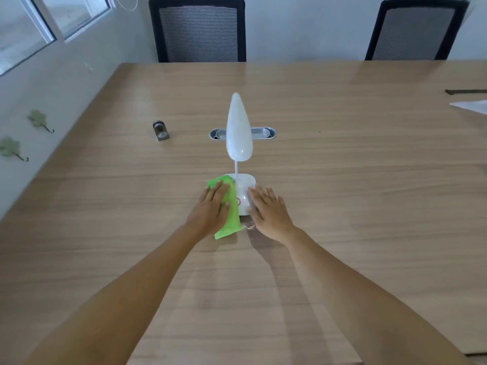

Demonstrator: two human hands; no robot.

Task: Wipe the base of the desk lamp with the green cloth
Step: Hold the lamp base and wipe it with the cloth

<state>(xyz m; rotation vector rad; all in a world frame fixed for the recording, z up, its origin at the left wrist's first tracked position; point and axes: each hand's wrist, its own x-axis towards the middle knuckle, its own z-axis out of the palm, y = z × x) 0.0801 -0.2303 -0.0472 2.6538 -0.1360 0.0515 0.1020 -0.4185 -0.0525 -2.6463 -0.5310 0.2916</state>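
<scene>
A white desk lamp stands in the middle of the wooden table (342, 180), its long head (239, 127) on a thin stem above a rounded square base (245, 191). A green cloth (232, 206) drapes over the base's left side and hangs down onto the table. My left hand (210, 209) lies flat on the cloth, pressing it against the base, thumb on the fabric. My right hand (268, 209) rests with fingers spread against the right edge of the base, holding it steady.
A metal cable port (263, 133) is set in the table behind the lamp. A small dark metal object (160, 130) stands to the left. Papers (471, 106) lie at the right edge. Two black chairs (197, 30) stand at the far side. Small crumbs (249, 226) lie below the base.
</scene>
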